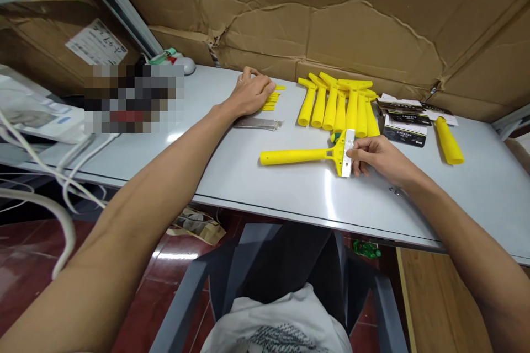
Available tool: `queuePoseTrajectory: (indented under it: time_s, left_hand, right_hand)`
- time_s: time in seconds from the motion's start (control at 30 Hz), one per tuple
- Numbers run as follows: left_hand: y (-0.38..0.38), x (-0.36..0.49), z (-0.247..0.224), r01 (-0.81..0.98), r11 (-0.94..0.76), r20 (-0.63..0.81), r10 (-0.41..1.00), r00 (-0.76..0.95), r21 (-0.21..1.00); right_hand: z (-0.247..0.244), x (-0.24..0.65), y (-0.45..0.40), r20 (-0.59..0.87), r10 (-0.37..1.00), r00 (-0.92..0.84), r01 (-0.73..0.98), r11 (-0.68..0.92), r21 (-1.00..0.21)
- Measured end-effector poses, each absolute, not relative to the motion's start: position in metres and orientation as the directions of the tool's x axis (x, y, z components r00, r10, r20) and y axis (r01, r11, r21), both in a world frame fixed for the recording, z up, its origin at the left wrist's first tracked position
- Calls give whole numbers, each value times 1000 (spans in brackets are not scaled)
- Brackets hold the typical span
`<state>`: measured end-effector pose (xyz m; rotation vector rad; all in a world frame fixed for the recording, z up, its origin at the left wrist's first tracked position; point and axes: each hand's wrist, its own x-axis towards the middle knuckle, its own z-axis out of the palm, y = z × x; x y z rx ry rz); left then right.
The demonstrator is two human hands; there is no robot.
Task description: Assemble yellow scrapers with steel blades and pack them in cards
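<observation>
Yellow scraper point(300, 156) lies sideways, its metal end in the right hand point(380, 155)

It is just to the left of the right hand. A shiny metal plate point(348, 153) is already on its head, so this one looks partly made. I cannot tell if the plate is tight. The row of yellow handles point(351, 107), past the right hand and a bit to its left, shows no metal plates, so those look like work not yet done.

The scraper's long way runs from left to right. Its head is by the right hand, and the round end of its handle points away to the left. I cannot tell if the handle rests on the table point(285, 187).

The right hand is pinched narrow, with the thumb on the plate. The left hand point(249, 94) is palm down over small yellow pieces point(272, 100). I cannot tell if it grips one. Thin metal strips point(254, 123) lie just on the near side of that hand.

To the right of the right hand is one more yellow handle point(449, 142). Past the right hand are black cards point(406, 129). Little metal bits point(394, 191) sit close to its wrist.
</observation>
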<state>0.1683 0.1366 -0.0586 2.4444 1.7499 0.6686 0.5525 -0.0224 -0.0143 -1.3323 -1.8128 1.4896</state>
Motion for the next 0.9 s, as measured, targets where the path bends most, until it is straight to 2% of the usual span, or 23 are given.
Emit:
queuePoseTrajectory:
  time_s: [0.47,0.9]
  left_hand:
    - [135,168,-56,868,-325,300,929,219,374]
    - [131,171,-52,827,-430,341,887,312,361]
  right_hand:
    - [-14,553,-21,-242,862,-445,437,-27,-899]
    - [-11,553,-22,-247,860,-447,438,-31,-899]
